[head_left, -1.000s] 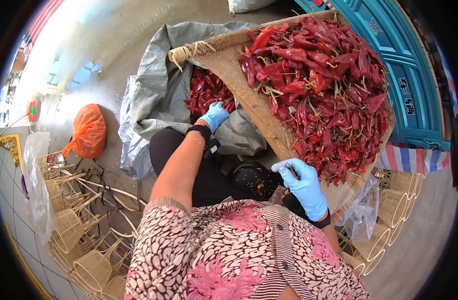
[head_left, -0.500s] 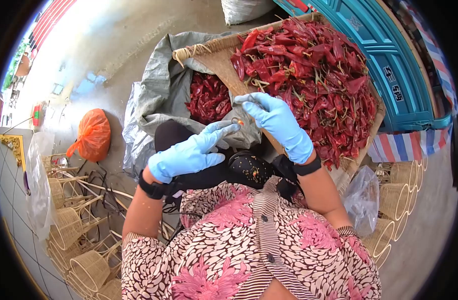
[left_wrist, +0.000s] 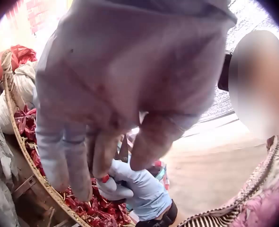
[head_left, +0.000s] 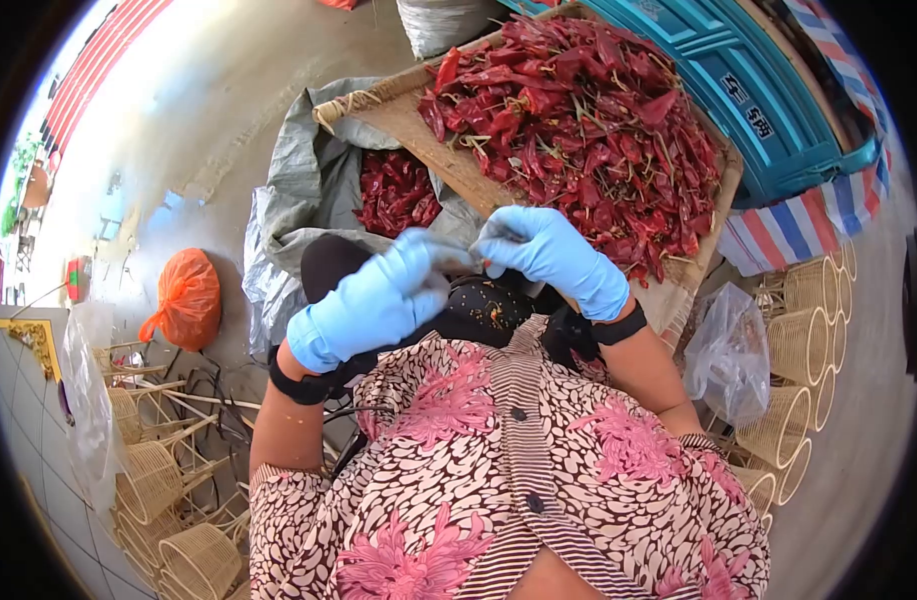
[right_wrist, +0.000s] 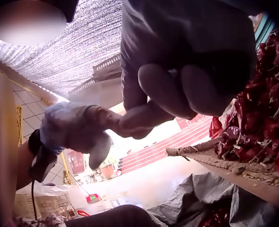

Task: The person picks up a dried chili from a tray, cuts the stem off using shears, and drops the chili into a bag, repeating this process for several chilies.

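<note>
Both hands wear pale blue gloves and meet in front of the lap. My right hand (head_left: 559,258), curled, pinches a small red piece (left_wrist: 104,179) between thumb and fingers; its kind I cannot tell. My left hand (head_left: 364,305) reaches in from the left, fingers extended and blurred, fingertips right by the right hand's. Its thumb stands apart from the fingers in the left wrist view. Beyond the right hand, dried red chili peppers (head_left: 589,130) lie heaped on a woven tray (head_left: 389,112). More red chilies (head_left: 394,190) sit inside a grey woven sack (head_left: 314,150) at the tray's left.
An orange plastic bag (head_left: 187,298), tied up, lies on the floor at left. Rattan baskets (head_left: 799,345) stand at right, beside a clear plastic bag (head_left: 729,350); more baskets (head_left: 149,480) are at left. A teal panel (head_left: 739,90) borders the tray's far side.
My left hand has come out of the chilies in the sack and back toward my right hand. The right hand has risen leftward, and the fingertips have come together. The head view has shifted.
</note>
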`<state>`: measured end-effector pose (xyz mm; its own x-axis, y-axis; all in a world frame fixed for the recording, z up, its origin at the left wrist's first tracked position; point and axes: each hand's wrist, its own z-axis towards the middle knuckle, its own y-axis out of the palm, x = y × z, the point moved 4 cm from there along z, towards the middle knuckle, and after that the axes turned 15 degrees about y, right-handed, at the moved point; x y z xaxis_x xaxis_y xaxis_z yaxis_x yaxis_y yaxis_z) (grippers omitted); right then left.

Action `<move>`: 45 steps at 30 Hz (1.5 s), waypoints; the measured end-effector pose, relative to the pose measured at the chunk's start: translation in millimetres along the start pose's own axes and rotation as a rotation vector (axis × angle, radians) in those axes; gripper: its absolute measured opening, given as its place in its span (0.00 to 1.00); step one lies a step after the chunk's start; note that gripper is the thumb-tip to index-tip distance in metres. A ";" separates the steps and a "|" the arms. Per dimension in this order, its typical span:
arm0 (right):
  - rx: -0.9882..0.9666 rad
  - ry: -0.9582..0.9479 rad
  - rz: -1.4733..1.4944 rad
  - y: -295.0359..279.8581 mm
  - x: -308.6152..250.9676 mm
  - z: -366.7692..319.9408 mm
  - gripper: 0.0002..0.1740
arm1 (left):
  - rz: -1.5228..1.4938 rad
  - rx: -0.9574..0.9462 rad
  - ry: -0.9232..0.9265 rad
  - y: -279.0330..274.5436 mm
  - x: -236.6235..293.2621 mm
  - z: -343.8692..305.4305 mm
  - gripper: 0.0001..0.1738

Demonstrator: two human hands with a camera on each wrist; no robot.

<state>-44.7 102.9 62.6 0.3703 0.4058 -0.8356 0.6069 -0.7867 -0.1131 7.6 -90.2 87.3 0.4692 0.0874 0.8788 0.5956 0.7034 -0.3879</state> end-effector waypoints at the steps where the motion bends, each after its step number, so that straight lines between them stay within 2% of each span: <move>1: 0.045 0.046 0.048 -4.7 2.3 -2.7 0.12 | 0.176 0.189 0.067 -3.3 -8.7 2.7 0.22; 3: 0.044 -0.046 0.246 -15.4 11.6 -0.8 0.12 | -0.135 0.511 -0.252 -7.6 -24.9 -0.2 0.21; 4: 0.067 -0.073 0.346 -17.8 13.3 -4.4 0.11 | -0.165 0.582 -0.330 -5.2 -16.8 7.9 0.22; 5: 0.089 -0.099 0.445 -19.0 13.7 -9.2 0.11 | -0.200 0.571 -0.251 2.2 -30.3 11.5 0.25; 7: 0.114 -0.122 0.419 -18.5 16.0 -12.6 0.11 | -0.673 0.497 -0.302 22.6 -28.8 26.5 0.27; 8: 0.128 -0.131 0.406 -18.3 16.6 -14.2 0.11 | -0.646 0.462 -0.321 31.2 -28.8 33.2 0.28; 9: 0.134 -0.153 0.420 -18.9 18.9 -14.0 0.10 | -0.545 0.504 -0.236 39.1 -35.8 40.5 0.25; 11: 0.150 -0.190 0.445 -17.9 21.7 -14.0 0.10 | -0.535 0.546 -0.257 47.4 -43.2 45.2 0.18; 14: 0.148 -0.258 0.461 -17.0 30.8 -6.8 0.09 | -0.515 0.665 -0.139 57.5 -43.3 49.8 0.13; 18: 0.105 -0.265 0.519 -11.4 24.8 -14.0 0.08 | -0.638 0.652 -0.261 61.4 -56.4 47.1 0.12; 21: 0.224 -0.263 0.284 -9.6 33.1 -15.3 0.07 | -0.564 0.502 -0.300 58.4 -56.8 42.5 0.09; 22: 0.264 -0.249 0.222 -10.4 42.0 -12.4 0.08 | -0.295 0.347 -0.277 57.4 -70.2 33.8 0.13; 25: 0.498 -0.299 -0.450 -10.9 59.4 -7.7 0.11 | 0.720 -0.493 -0.705 45.0 -109.0 22.0 0.20; 26: 0.579 -0.327 -0.669 -10.2 68.1 -4.5 0.15 | 0.791 -0.523 -0.734 42.4 -140.5 11.3 0.24; 27: 0.569 -0.307 -0.733 -7.4 75.4 -0.3 0.14 | 0.862 -0.553 -0.763 43.0 -178.8 -3.1 0.28; 29: 0.547 -0.269 -0.865 -0.2 86.2 4.7 0.13 | 1.078 -0.577 -0.657 35.5 -205.3 -10.6 0.30; 30: 0.546 -0.207 -0.952 1.6 92.2 9.1 0.16 | 1.067 -0.664 -0.624 31.4 -228.7 -17.6 0.26; 31: 0.533 -0.142 -0.995 3.4 92.4 10.8 0.17 | 0.938 -0.812 -0.792 20.9 -238.6 -16.8 0.25; 33: 0.510 -0.019 -1.081 7.7 88.8 11.6 0.19 | 0.893 -0.882 -0.984 -2.8 -240.8 -16.5 0.24; 34: 0.495 -0.055 -1.035 8.3 84.6 8.6 0.21 | 0.867 -1.031 -1.005 -14.7 -228.7 -14.8 0.24; 37: 0.541 -0.183 -0.854 4.5 86.7 4.3 0.22 | 0.686 -0.618 -1.140 -28.8 -347.5 -70.4 0.23; 38: 0.551 -0.203 -0.834 1.3 92.2 5.3 0.20 | 0.642 -0.576 -1.049 -38.1 -352.8 -69.9 0.22; 39: 0.541 -0.196 -0.776 -2.6 92.8 3.7 0.19 | 0.746 -0.635 -0.887 -49.7 -366.9 -74.6 0.21; 41: 0.510 -0.178 -0.657 -7.3 91.8 -0.7 0.17 | 0.772 -0.510 -0.737 -87.4 -317.0 -61.7 0.17; 42: 0.503 -0.133 -0.645 -8.6 90.7 -0.7 0.16 | 0.826 -0.509 -0.635 -98.9 -293.5 -62.1 0.14; 44: 0.497 -0.127 -0.690 -5.8 84.9 -1.6 0.16 | 0.980 -0.495 -0.470 -117.8 -247.4 -66.8 0.10; 45: 0.498 -0.126 -0.714 -5.3 83.2 -1.4 0.15 | 0.995 -0.408 -0.430 -119.6 -227.8 -74.5 0.09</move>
<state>-16.1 141.5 -5.5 -0.0790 0.8468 -0.5260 0.2758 -0.4885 -0.8279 -121.9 -246.9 -87.2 0.6350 0.7622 0.1260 0.2903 -0.0842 -0.9532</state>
